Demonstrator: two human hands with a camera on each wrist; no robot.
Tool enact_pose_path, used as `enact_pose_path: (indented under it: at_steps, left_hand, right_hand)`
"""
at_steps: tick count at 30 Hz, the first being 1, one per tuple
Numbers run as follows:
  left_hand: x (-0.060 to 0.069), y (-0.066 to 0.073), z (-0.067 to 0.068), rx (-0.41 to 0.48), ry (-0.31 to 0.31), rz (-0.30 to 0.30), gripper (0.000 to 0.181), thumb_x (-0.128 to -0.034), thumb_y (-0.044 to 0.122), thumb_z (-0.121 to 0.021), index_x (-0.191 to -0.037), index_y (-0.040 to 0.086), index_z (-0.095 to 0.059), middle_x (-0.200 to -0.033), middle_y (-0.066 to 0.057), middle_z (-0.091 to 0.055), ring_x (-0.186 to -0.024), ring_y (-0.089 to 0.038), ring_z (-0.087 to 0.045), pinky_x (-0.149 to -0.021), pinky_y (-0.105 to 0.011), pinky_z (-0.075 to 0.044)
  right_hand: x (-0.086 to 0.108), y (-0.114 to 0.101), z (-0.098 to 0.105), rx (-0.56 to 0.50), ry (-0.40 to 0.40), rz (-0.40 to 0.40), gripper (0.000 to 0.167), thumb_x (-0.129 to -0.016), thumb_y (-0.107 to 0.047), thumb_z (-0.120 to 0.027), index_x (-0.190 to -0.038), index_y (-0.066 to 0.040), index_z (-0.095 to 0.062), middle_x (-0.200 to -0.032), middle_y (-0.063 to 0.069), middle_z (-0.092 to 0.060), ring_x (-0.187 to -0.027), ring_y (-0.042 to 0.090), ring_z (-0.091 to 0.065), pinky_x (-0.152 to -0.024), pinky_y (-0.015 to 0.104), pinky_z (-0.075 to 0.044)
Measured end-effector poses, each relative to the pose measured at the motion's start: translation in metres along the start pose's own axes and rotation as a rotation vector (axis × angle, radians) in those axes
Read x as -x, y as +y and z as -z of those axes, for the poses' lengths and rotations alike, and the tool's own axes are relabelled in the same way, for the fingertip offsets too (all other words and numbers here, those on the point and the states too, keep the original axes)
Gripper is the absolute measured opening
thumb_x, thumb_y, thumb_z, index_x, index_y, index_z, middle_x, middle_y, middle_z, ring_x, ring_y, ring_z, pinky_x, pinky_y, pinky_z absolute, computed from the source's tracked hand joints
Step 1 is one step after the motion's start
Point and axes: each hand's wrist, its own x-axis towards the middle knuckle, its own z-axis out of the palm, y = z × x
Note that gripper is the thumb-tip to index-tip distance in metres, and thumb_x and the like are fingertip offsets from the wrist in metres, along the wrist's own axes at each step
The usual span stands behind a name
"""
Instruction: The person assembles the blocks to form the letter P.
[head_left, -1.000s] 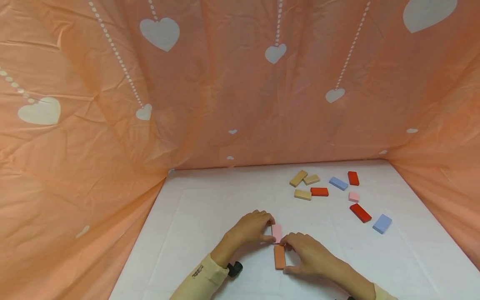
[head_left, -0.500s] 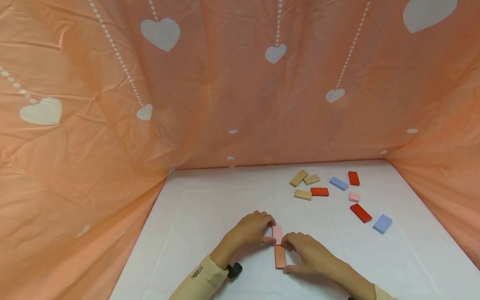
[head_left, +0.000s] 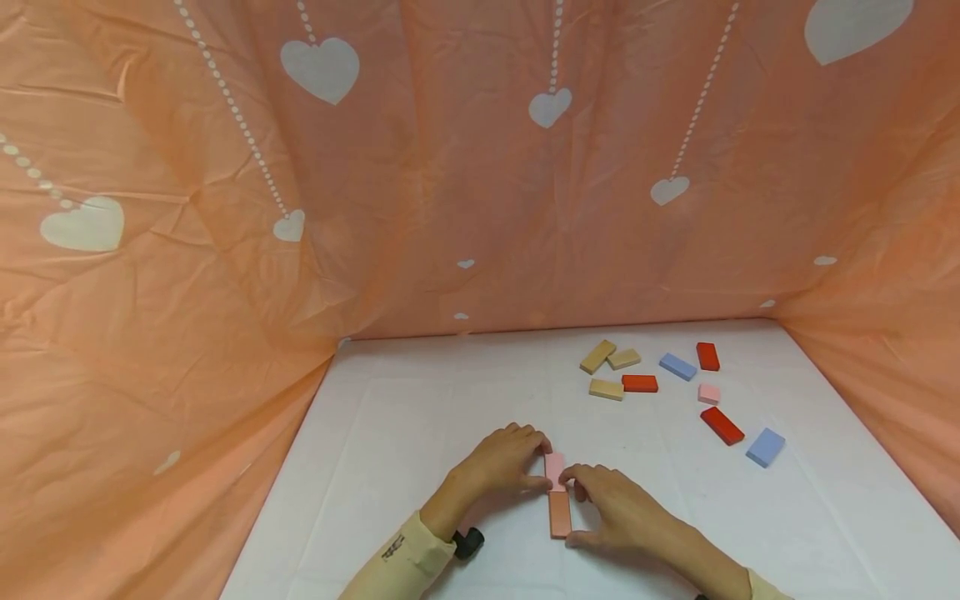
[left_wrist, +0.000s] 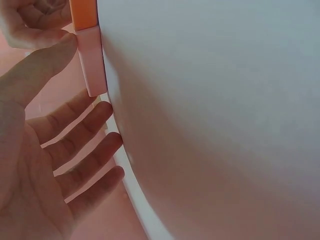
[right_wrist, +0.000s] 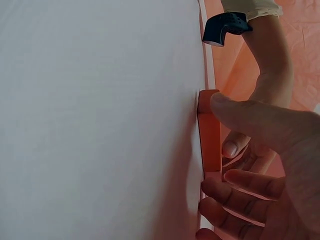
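A pink block [head_left: 554, 468] and an orange block [head_left: 559, 515] lie flat, end to end, on the white tabletop. With thumb and index finger my left hand [head_left: 510, 458] holds the pink block [left_wrist: 93, 65]; its other fingers are spread in the left wrist view. My right hand [head_left: 622, 508] grips the orange block [right_wrist: 210, 142], its thumb at the near end and its index finger close to where the two blocks meet. In the right wrist view only a sliver of the pink block shows beyond the orange one.
Toward the back right of the white table [head_left: 420, 392] lie several loose blocks: wooden-coloured ones [head_left: 606, 390], red ones [head_left: 722, 426], blue ones [head_left: 766, 447] and a small pink one [head_left: 708, 394]. An orange cloth with hearts [head_left: 480, 208] hangs around the table's back and sides.
The pink block has slid slightly toward me with my left hand, and the narrow gap between it and the orange block has closed. My right index finger has shifted slightly at the joint.
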Motion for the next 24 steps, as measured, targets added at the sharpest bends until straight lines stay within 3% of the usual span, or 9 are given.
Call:
enact_pose_path:
  at_steps: [9,16,24]
  left_hand:
    - [0.002,0.000,-0.003,-0.018,0.010,0.002,0.045,-0.0895,0.048,-0.087,-0.123,0.023,-0.071,-0.119,0.008,-0.069,-0.113,-0.013,-0.062,-0.098,-0.030,-0.052]
    - [0.008,0.001,-0.002,-0.030,0.003,0.001,0.053,-0.0917,0.049,-0.084,-0.135,0.023,-0.067,-0.127,0.006,-0.070,-0.117,-0.015,-0.065,-0.099,-0.032,-0.054]
    - [0.020,0.002,-0.002,-0.023,0.004,-0.023,0.061,-0.0922,0.050,-0.083,-0.145,0.025,-0.064,-0.129,0.006,-0.071,-0.118,-0.013,-0.066,-0.096,-0.031,-0.055]
  right_hand:
    - [-0.001,0.000,0.000,-0.010,-0.027,-0.026,0.072,-0.078,-0.048,-0.095,-0.135,-0.018,-0.063,-0.101,-0.019,-0.057,-0.093,0.002,-0.051,-0.085,0.034,-0.051]
    - [0.001,0.001,0.002,-0.034,-0.026,-0.024,0.074,-0.080,-0.051,-0.093,-0.138,-0.018,-0.061,-0.103,-0.016,-0.060,-0.093,0.003,-0.053,-0.086,0.037,-0.052]
    - [-0.002,0.011,0.015,-0.018,0.028,-0.123,0.062,-0.087,-0.041,-0.090,-0.137,-0.017,-0.062,-0.102,-0.013,-0.061,-0.093,0.008,-0.056,-0.085,0.037,-0.056]
